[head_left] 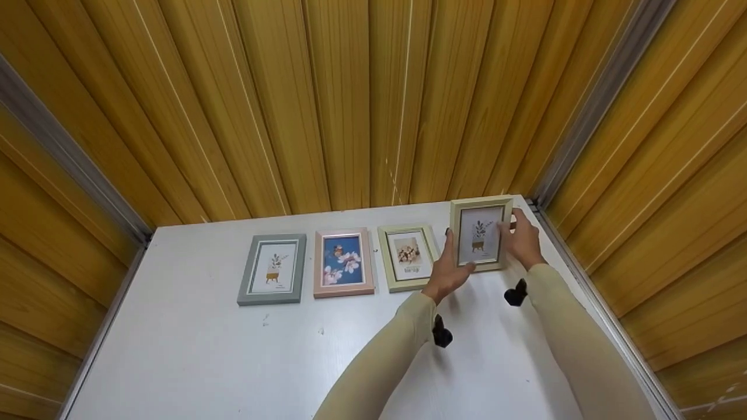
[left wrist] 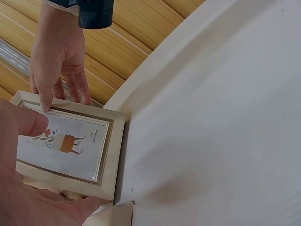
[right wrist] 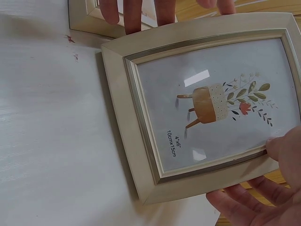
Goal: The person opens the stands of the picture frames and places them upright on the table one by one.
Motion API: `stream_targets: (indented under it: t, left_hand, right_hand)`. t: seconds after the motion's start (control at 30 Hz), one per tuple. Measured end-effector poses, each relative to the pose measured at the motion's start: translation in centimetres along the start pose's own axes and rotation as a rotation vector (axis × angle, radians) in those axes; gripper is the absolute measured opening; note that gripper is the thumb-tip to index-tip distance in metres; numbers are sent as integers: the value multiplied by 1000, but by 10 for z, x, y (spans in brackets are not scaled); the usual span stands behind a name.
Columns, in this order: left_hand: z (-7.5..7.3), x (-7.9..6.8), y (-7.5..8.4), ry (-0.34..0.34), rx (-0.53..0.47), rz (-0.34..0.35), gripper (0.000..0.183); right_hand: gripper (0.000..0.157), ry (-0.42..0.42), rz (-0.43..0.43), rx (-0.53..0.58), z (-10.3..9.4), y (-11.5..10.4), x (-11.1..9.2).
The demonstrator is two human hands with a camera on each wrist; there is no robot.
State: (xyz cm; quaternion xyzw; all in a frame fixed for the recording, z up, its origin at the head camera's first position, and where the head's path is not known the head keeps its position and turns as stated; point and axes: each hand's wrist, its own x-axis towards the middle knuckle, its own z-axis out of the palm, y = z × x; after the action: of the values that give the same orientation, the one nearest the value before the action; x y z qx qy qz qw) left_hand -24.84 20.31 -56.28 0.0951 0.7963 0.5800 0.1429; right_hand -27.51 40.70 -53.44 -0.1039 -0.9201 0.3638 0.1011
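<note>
Both hands hold a cream picture frame (head_left: pixel 480 233) upright at the right end of the white table. Its print, a plant in a brown legged pot, is clear in the right wrist view. My left hand (head_left: pixel 448 275) grips the left side, its thumb (left wrist: pixel 34 123) over the front. My right hand (head_left: pixel 523 240) pinches the right side; its thumb (right wrist: pixel 282 149) presses the front edge. The frame's bottom edge is at the table surface; I cannot tell how firmly it rests there. Just left of it stands a pale green frame (head_left: pixel 406 258) with a flower print, partly behind my left hand.
Further left on the white table (head_left: pixel 192 338) stand a pink frame (head_left: pixel 344 262) with a blossom picture and a grey-green frame (head_left: pixel 271 270). Behind rises a yellow wood-look panel wall (head_left: pixel 338 105). Another such wall (head_left: pixel 671 233) borders the right side. A dark camera mount sits on each wrist.
</note>
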Motion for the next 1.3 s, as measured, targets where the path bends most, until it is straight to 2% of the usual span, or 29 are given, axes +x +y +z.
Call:
stream_targets:
  t: [0.37,0.57,0.7,0.83,0.97,1.1,1.3]
  left_hand:
    - [-4,1,1,-7,29,11,93]
    - [-15,-1,3,-14,69,79,85]
    - [-24,-3,2,12,108,150,82]
    - [-34,-8,-2,39,196,185,80]
    - [-46,-14,-7,70,266,211,78]
    - [-61,-19,-10,116,299,231,76]
    - [-82,-24,-11,175,322,277,76]
  right_hand:
    - [50,-13,18,-7,0,1,2]
    - [60,-27,-18,0,-8,-7,1]
    - [70,-34,-25,28,-16,-14,0]
    - [78,-29,-31,20,-21,-21,-1]
    - [83,13,-35,8,-24,-31,-4]
    - [83,70,-63,-12,-25,-44,-7]
    - [79,136,-159,-71,-19,-66,-10]
